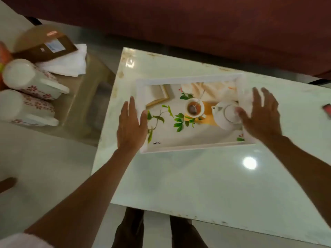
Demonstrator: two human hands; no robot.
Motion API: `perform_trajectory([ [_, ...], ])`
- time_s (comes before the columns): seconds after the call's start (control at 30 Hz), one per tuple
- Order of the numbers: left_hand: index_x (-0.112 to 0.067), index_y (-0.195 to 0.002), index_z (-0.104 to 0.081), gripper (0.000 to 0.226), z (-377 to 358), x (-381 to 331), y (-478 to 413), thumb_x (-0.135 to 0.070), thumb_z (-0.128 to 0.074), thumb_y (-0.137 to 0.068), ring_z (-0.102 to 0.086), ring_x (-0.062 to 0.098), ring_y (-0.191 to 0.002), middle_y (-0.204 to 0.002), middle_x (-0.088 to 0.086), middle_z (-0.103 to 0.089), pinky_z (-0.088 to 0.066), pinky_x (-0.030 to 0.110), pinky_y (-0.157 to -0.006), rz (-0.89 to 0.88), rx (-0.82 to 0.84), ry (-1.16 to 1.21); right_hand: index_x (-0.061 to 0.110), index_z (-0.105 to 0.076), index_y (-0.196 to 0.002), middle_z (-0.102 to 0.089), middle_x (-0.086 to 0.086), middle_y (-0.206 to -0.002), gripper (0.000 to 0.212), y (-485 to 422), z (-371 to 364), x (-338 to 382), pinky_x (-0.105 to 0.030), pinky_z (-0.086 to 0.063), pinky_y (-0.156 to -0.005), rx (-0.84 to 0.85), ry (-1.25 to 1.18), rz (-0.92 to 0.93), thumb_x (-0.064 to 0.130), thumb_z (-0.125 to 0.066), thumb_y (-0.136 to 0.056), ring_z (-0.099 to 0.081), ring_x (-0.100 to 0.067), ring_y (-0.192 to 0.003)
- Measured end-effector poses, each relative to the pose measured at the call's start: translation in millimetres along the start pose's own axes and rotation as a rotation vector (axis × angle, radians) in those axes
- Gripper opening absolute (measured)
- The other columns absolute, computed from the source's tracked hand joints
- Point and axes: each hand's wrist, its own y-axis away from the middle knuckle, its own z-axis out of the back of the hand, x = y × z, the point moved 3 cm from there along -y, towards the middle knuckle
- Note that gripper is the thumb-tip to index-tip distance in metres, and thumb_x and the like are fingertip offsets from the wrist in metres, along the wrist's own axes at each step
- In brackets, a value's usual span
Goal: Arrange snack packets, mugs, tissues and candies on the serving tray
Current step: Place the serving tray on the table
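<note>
Your left hand (131,125) and right hand (260,115) rest spread flat at the short ends of the serving tray (189,147), gripping nothing; the tray lies lengthwise between them; the mugs (30,81) lie on their sides well to your left, so your left hand is nearer.

A home living room: marble coffee table (206,185) before a maroon sofa (197,20).

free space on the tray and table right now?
Tray holds nothing; the teapot and cup are only its print. Left hand and right hand cover its short ends. The table is bare between tray and near edge. The side surface with both mugs, tissues is crowded.
</note>
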Motion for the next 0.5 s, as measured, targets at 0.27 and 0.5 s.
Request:
perform_trajectory([
  [0.27,-0.018,-0.140,-0.055,0.037,-0.2,12.8,-18.5,-0.021,-0.054,-0.102,-0.060,0.021,-0.114,-0.137,0.007,-0.060,-0.051,0.033,-0.100,0.305,-0.021,0.491,-0.001,-0.056,-0.131,-0.061,-0.023,-0.128,0.047,-17.1,-0.2,-15.4,-0.045,-0.037,-0.105,0.024,-0.244,-0.257,0.035,-0.049,-0.100,-0.052,-0.041,-0.122],
  [0.5,-0.021,-0.111,-0.067,0.014,-5.4,22.8,-20.5,-0.019,-0.057,-0.102,-0.068,0.029,-0.110,-0.120,0.010,-0.070,-0.056,0.046,-0.097,0.571,0.070,0.796,0.021,-0.061,-0.127,-0.059,-0.007,-0.133,0.035,-28.6,-7.0,-27.6,-0.046,-0.048,-0.100,0.089,-0.565,-0.524,0.037,-0.049,-0.098,-0.055,-0.033,-0.120],
])
